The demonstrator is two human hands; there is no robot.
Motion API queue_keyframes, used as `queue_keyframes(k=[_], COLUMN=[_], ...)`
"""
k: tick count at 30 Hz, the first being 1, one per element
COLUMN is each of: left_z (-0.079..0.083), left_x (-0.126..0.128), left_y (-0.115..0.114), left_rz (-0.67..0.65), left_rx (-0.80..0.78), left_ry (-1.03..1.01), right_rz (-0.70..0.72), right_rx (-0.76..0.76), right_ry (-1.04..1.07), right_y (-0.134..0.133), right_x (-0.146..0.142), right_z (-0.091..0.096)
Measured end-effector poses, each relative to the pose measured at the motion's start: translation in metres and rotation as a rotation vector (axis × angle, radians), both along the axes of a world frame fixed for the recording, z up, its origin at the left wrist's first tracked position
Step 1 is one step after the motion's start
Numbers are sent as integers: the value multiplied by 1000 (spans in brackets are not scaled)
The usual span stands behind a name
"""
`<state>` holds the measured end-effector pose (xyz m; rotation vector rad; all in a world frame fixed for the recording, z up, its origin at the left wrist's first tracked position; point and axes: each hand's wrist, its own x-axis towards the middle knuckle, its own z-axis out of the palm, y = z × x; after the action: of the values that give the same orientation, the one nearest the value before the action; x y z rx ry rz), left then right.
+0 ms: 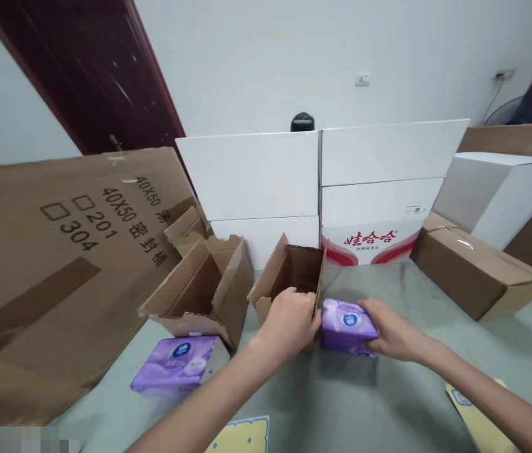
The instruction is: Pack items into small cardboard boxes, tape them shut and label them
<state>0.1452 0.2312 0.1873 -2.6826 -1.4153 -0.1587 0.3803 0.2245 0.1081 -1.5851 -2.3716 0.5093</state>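
A small open brown cardboard box (294, 267) stands in the middle of the grey table (365, 402). My left hand (289, 321) is closed on the box's front edge. Just right of it, my right hand (391, 330) grips a purple tissue pack (345, 324) that sits on the table beside the box. A second purple tissue pack (174, 365) lies at the near left, apart from both hands.
Open brown cartons (200, 286) stand left of the small box. A big flat cardboard sheet (49, 251) leans at left. White boxes (322, 182) are stacked behind, a closed brown box (473, 270) lies at right. Yellow sheets (242, 437) lie near the table's front edge.
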Motion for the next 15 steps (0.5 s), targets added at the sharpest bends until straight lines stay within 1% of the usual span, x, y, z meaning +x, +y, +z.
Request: queue_keyframes(k=[2, 5, 6, 7, 9, 11, 12, 13, 15], left_z=[1, 4, 4, 4, 2, 1, 1, 1, 0], left_x=[-11, -32, -37, -41, -43, -40, -39, -38, -40], left_y=[-12, -47, -62, -78, -108, -133, -142, -149, -159], left_rz=[-34, -151, -198, -246, -341, -421, -441, -449, -433], left_rx=[-15, -95, -133, -165, -190, -167, -147, -130, -102], left_ry=[11, -56, -95, -131, -159, -152, -152, -157, -177], right_rz=[11, 0, -21, -56, -150, -199, -171, -112, 63], right_rx=[-53, -183, -174, -132, 21, 189, 257, 305, 332], right_ry=[54, 210, 276, 341, 457, 513, 515, 501, 458], right_y=[-28, -83, -101, -118, -146, -162, -165, -165, -160], right_x=[15, 53, 67, 78, 88, 75, 61, 45, 12], right_z=[13, 40, 51, 62, 86, 107, 116, 122, 127])
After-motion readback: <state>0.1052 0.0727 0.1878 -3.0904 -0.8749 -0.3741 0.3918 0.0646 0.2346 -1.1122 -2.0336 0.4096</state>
